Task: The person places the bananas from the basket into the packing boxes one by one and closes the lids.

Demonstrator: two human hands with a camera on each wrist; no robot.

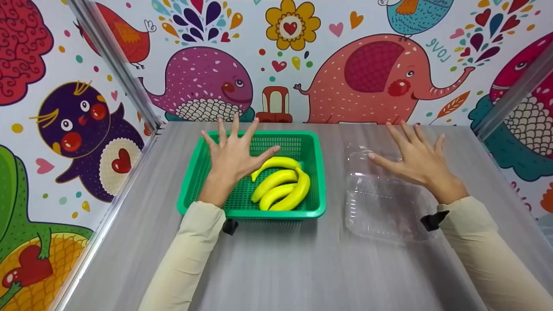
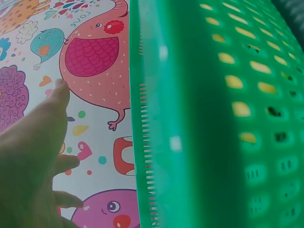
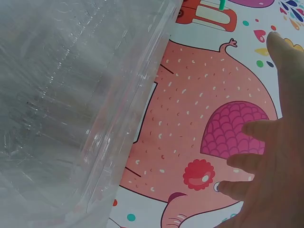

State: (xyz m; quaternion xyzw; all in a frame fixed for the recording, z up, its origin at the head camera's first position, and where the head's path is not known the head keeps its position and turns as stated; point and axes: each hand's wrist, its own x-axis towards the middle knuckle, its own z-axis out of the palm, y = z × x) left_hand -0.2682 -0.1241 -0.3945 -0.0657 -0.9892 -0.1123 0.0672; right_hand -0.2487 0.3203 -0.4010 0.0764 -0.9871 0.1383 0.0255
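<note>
In the head view my left hand (image 1: 233, 157) hovers over the green plastic basket (image 1: 322, 190), its fingers spread wide and holding nothing. Several yellow bananas (image 1: 278, 183) lie in the basket's right half. My right hand (image 1: 417, 160), also spread and without anything in it, is above a clear plastic container (image 1: 380, 207) that stands to the right of the basket. The left wrist view has the basket's perforated wall (image 2: 199, 118) close up, with yellow showing through its holes. In the right wrist view the clear container fills the left side, apart from the fingers (image 3: 259, 128).
Both containers stand on a grey wood-grain table (image 1: 276, 263). Behind it rises a wall (image 1: 285, 77) printed with cartoon animals, and a metal corner post (image 1: 116, 60) runs up at the left. Another post (image 1: 518, 93) is at the right.
</note>
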